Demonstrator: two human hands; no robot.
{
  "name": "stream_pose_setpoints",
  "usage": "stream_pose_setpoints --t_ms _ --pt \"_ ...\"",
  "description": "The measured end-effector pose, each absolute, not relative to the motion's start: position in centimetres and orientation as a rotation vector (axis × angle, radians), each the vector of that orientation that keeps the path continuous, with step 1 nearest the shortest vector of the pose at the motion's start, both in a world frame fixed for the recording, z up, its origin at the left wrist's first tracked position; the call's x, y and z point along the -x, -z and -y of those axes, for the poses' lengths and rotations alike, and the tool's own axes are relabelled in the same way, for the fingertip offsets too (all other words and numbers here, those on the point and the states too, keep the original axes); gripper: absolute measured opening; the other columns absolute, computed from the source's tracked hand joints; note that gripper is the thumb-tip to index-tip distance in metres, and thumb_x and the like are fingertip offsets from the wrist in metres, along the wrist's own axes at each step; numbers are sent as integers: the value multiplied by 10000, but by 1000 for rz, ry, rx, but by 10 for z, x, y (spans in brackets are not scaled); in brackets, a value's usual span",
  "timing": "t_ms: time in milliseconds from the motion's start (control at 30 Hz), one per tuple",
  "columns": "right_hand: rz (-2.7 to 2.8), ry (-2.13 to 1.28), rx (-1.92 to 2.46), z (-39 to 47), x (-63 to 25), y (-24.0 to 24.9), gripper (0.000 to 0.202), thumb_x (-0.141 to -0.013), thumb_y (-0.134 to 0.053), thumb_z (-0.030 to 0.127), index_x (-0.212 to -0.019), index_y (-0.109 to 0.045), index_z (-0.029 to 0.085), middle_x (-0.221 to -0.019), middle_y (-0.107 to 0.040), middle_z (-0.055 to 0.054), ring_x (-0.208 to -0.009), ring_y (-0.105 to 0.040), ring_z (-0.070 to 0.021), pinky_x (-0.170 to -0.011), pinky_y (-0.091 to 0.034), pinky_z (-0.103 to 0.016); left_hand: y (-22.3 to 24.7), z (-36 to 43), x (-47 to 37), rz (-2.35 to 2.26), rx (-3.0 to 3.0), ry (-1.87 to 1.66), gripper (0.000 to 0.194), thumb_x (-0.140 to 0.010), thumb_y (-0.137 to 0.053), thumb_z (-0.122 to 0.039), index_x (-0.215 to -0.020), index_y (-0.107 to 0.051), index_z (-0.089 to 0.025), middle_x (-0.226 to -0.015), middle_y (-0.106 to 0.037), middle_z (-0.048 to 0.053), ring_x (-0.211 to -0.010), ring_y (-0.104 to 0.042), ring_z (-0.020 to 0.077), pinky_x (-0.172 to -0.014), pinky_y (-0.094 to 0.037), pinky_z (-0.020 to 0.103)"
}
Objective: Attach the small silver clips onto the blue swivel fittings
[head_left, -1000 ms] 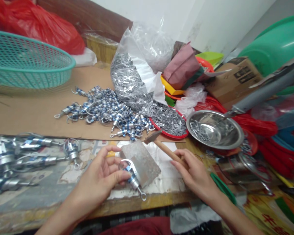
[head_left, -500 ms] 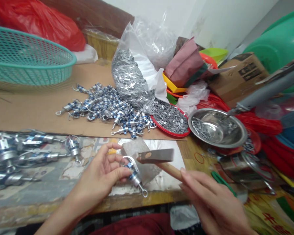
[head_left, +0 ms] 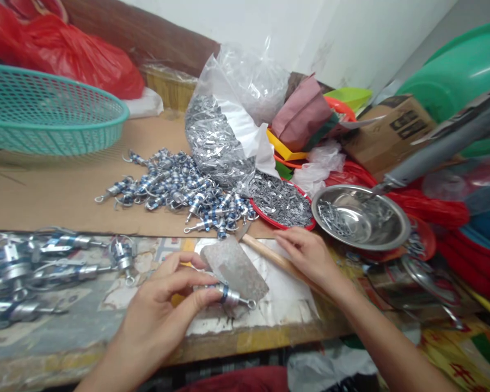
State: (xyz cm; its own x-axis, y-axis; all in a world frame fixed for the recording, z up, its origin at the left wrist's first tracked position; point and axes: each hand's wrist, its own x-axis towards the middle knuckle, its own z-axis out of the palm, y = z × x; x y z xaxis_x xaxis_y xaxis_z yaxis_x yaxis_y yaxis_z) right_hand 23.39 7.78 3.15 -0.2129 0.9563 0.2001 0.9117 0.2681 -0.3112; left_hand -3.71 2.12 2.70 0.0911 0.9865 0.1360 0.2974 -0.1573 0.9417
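Observation:
My left hand (head_left: 167, 305) pinches a small silver metal fitting (head_left: 228, 294) with a blue band and an eyelet at its end, held over the near edge of a grey block (head_left: 240, 269). The fitting's other end is hidden by my fingers. A hammer (head_left: 269, 256) lies beside the block, its wooden handle running under my right wrist and its head partly seen at the far end. My right hand (head_left: 306, 253) is off the handle, fingers stretched out, just in front of a red dish (head_left: 265, 218) heaped with small flat metal pieces (head_left: 281, 198).
A pile of similar fittings (head_left: 175, 179) lies on cardboard (head_left: 57, 201), with several larger-looking ones (head_left: 16, 261) at left. Behind stand a bag of metal pieces (head_left: 212, 136) and a turquoise basket (head_left: 57, 130). A steel bowl (head_left: 359, 239) with metal parts sits at right, under a grey bar (head_left: 441, 141).
My right hand has let go of the hammer, now lying down, and moved up towards the red dish. My left hand has turned the fitting so its eyelet points more to the right.

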Motion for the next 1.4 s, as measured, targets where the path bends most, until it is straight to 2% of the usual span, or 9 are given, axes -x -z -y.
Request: stream_pose_setpoints --t_ms 133,300,467,600,833,1000,1133,1300,1400 --pt "2072 14 1857 -127 -251 -33 192 -803 -562 138 -928 -708 131 -918 -649 -126 -900 -599 -247 -810 -440 -354 -28 -21 34 -1282 -1681 -1129 82 -668 -718 -244 -672 -767 -310 -737 -674 23 -722 -636 209 -674 -476 282" --pt "2044 15 1853 -152 -256 -26 148 -755 -592 111 -722 -721 176 -776 -633 -78 -793 -594 -231 -736 -431 -338 -30 -19 34 -1252 -1645 -1114 128 -657 -726 -205 -678 -774 -322 -685 -715 8 -657 -656 193 -633 -485 265" --pt "1890 6 1720 -140 -245 -34 135 -790 -583 181 -756 -713 182 -817 -621 -68 -814 -582 -211 -749 -441 -338 -30 -20 37 -1258 -1687 -1113 155 -675 -714 -203 -709 -773 -343 -701 -721 -7 -658 -657 179 -637 -486 245" --pt "1878 -166 1525 -100 -209 -50 154 -833 -561 253 -808 -693 178 -761 -656 -27 -703 -619 -148 -640 -499 -268 -31 -19 31 -1258 -1650 -1144 152 -657 -732 -222 -722 -767 -355 -692 -729 -18 -680 -658 187 -635 -487 242" --pt "2045 -601 783 -27 -150 -61 246 -812 -467 36 -830 -673 169 -775 -713 -49 -742 -666 -136 -674 -555 -260 -31 -13 27 -1297 -1507 -1231 303 -620 -760 -227 -898 -747 -346 -621 -700 -47 -578 -618 170 -637 -481 269" --pt "1907 -700 896 -19 -147 -59 130 -782 -565 69 -816 -638 172 -740 -705 -29 -662 -668 -127 -591 -551 -212 -41 -14 29 -1208 -1642 -1189 231 -649 -729 -186 -789 -773 -364 -671 -741 -21 -630 -662 172 -594 -490 227" --pt "1865 -732 912 -11 -148 -56 115 -791 -611 100 -874 -617 179 -777 -710 -37 -714 -681 -137 -669 -557 -225 -46 -13 28 -1180 -1582 -1156 190 -666 -707 -199 -698 -777 -372 -651 -729 -19 -612 -660 160 -561 -496 204" --pt "1968 -455 763 -6 -154 -45 288 -779 -666 165 -1043 -554 186 -946 -685 -100 -869 -664 -181 -762 -559 -292 -47 -12 30 -1174 -1387 -1117 154 -625 -752 -227 -621 -767 -380 -661 -736 -38 -631 -666 164 -595 -525 212" --pt "2169 -148 664 -7 -161 -43 168 -845 -552 118 -997 -602 168 -931 -694 -106 -863 -659 -171 -729 -558 -270 -48 -11 30 -1197 -1450 -1099 137 -650 -738 -244 -642 -768 -377 -682 -743 -35 -651 -667 173 -602 -526 221"
